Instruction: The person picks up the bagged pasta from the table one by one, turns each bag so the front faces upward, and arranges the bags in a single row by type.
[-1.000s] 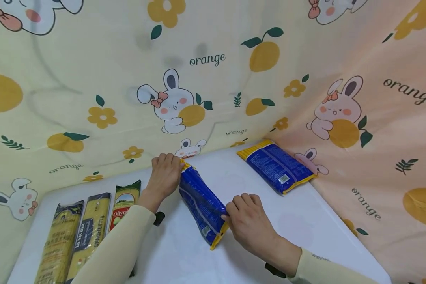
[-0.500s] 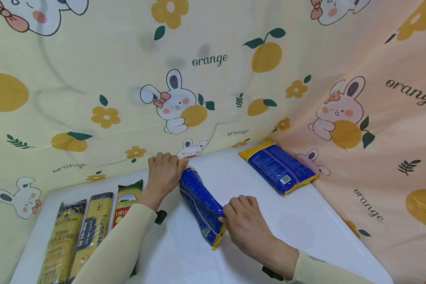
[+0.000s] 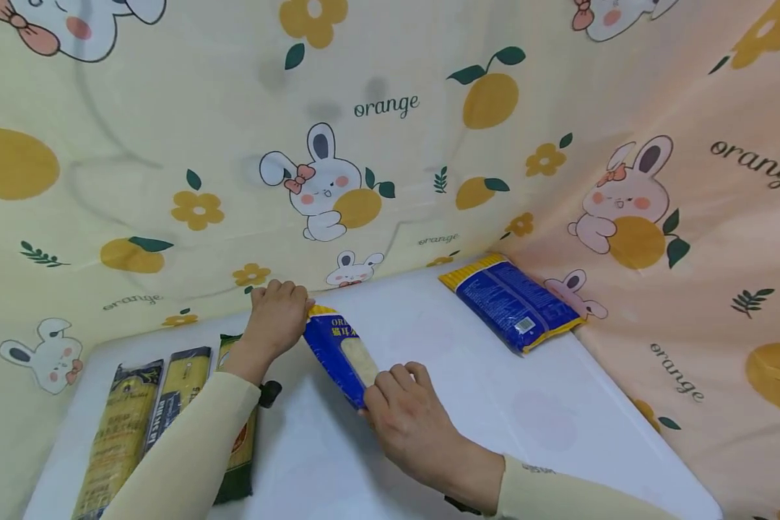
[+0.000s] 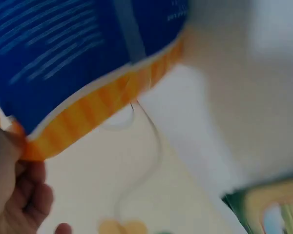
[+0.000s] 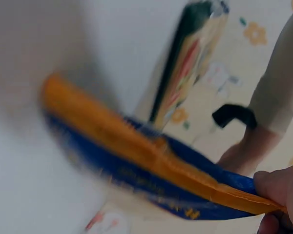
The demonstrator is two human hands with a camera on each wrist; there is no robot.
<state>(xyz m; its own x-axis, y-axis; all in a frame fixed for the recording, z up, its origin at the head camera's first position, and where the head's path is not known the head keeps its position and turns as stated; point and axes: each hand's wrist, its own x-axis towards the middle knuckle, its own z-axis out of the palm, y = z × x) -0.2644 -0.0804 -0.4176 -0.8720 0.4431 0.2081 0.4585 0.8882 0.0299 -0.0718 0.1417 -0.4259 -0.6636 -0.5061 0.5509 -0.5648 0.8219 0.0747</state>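
A blue and yellow plastic pasta bag [image 3: 330, 355] hangs tilted over the white table, its front with a see-through window turned toward the head camera. My left hand [image 3: 276, 315] pinches its far yellow end; in the left wrist view that thumb and fingers grip a corner of the yellow seam [image 4: 83, 114]. My right hand [image 3: 408, 419] holds the near end, gripping a corner of the yellow edge [image 5: 185, 180] in the right wrist view. At the back right lies a second blue and yellow bag [image 3: 516, 303], back side up.
Long packs of spaghetti lie side by side at the left: a yellow pack [image 3: 120, 433], another with a dark label [image 3: 185, 375], and a green-ended one [image 3: 239, 462] partly under my left sleeve. A printed cloth [image 3: 221, 144] rises behind the white table [image 3: 494, 448] and along its right.
The held bag has turned over from its printed back to its windowed front. Both hands have moved left with it, uncovering the lower end of the green-ended pack.
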